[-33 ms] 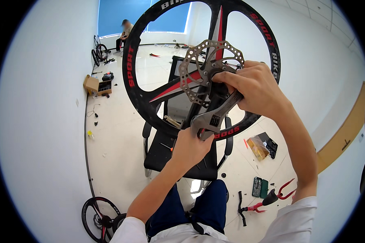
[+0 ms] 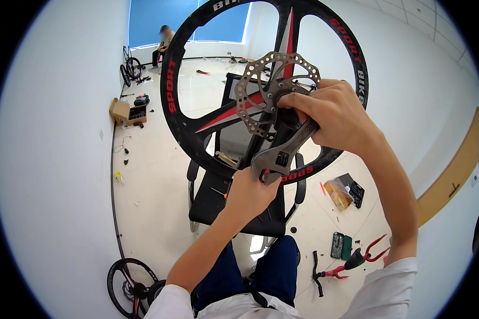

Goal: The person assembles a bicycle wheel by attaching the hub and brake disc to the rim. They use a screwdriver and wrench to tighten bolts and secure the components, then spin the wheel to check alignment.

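Observation:
A black three-spoke bicycle wheel with red and silver accents is held up before me. A perforated metal brake disc sits at its hub. My left hand is closed at the lower rim, beside the jaws of a grey adjustable wrench; the fingertips are hidden. My right hand wraps the wrench's handle end, its thumb and fingers pressed together at the hub's axle. The wrench slants across the wheel's face, jaws down toward my left hand.
Behind the wheel stands a black chair, a screwdriver on its seat. Another wheel lies lower left. On the floor at right are a green case, a red fork with handlebar and a box. A person sits far off.

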A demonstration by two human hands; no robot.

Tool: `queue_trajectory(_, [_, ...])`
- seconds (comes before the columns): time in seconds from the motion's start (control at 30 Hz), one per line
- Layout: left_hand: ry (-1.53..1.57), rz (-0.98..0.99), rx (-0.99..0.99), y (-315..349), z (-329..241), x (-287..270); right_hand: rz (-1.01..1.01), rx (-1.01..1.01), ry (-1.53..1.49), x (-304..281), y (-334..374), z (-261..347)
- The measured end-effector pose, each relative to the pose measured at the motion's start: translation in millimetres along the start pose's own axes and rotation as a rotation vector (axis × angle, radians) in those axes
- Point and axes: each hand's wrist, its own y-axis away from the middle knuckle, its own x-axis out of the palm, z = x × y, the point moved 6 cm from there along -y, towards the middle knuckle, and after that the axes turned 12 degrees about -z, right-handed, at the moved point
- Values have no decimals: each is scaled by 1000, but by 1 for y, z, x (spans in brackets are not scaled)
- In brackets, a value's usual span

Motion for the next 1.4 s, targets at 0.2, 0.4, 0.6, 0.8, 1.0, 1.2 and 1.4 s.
queue_trajectory(0.2, [28, 84, -269, -4, 5, 2, -122, 74, 37, -3, -2, -2])
queue_trajectory(0.4, [42, 91, -385, -7, 4, -6, -137, 64, 108, -9, -2, -13])
queue_trajectory(0.6, [85, 42, -397, -5, 9, -4, -213, 211, -5, -8, 8, -24])
queue_trajectory(0.8, [66, 37, -383, -5, 11, -8, -229, 247, 69, -1, -4, -29])
queue_trajectory(1.0, [94, 85, -478, -4, 8, -13, -349, 506, 73, -32, 16, -62])
queue_trajectory(1.2, [43, 59, -455, -5, 7, -18, -165, 304, 23, 1, -8, -17])
queue_trajectory(1.4, [80, 42, -483, -5, 4, -25, -285, 417, 25, -15, -7, -39])
